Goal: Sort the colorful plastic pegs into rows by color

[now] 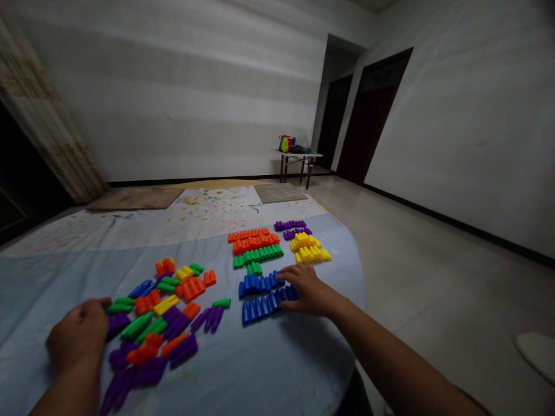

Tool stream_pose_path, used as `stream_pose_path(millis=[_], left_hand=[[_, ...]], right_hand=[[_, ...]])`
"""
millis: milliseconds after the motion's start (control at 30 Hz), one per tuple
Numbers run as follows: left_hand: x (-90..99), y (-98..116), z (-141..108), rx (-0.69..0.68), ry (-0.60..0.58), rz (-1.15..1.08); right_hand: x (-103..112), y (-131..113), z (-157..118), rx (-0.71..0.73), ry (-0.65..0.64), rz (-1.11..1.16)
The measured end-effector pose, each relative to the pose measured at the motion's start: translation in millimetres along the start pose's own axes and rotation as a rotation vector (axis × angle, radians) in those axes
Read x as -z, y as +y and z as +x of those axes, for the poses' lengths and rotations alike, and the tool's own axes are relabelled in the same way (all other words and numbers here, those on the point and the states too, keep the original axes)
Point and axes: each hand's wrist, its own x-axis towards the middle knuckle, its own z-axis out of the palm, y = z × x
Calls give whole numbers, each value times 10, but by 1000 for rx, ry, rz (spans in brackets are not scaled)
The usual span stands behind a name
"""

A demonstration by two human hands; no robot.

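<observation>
My right hand (310, 289) lies at the right end of two rows of dark blue ribbed plastic pieces (264, 306). Its fingers curve over the end of the upper row and the thumb presses at the lower one, with blue pieces between them. At the left edge of a mixed heap, my left hand (80, 332) rests with its fingers curled in; what they hold, if anything, is hidden. A purple piece (117, 323) sits right beside it. The heap also has orange pieces (191, 288), green pieces (137, 325) and a yellow piece (166, 305).
Behind the blue rows stand orange rows (254, 240), green rows (262, 254), yellow rows (310, 251) and purple rows (290, 225). All lie on a cloth-covered table (217, 381) with a rounded right edge. Two flat boards (136, 198) lie farther back. A small table (299, 154) stands beyond.
</observation>
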Motion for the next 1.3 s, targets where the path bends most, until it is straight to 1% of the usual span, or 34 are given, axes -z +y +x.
stream_pose_path(millis=[133,233,333,400,500,567,633,700,800,933,1000,1133,1300], left_hand=[[29,21,-36,-18,2,-27],[28,13,-44,-27,2,-32],[5,-1,-58,-57,21,-44],[-25,-15,-60,-78,33,-56],[-75,-42,-50,-79,50,-80],[-96,-56,-47,-77,65,-100],[-100,-64,-53,-77,71,-118],[-93,-67,-65,-79,68,-134],[-77,-68,-79,-83,56,-151],[-58,-66,-81,-75,36,-162],[-45,-58,-81,-68,18,-159],[-5,-31,-94,-61,-24,-152],[8,-28,-93,-65,-29,-150]], right_hand=[[-63,-17,26,11,-103,-6],[-106,-20,29,6,-140,-18],[-112,-27,24,4,-127,2],[-113,-74,44,14,-81,48],[-170,-251,136,42,13,132],[-264,-426,234,78,39,175],[-388,-607,350,133,16,209],[-510,-760,476,181,-32,218],[-633,-902,649,223,-111,163],[-681,-950,789,291,-203,76],[-690,-945,818,313,-227,32],[-714,-933,836,315,-201,-32],[-761,-941,833,311,-142,-46]])
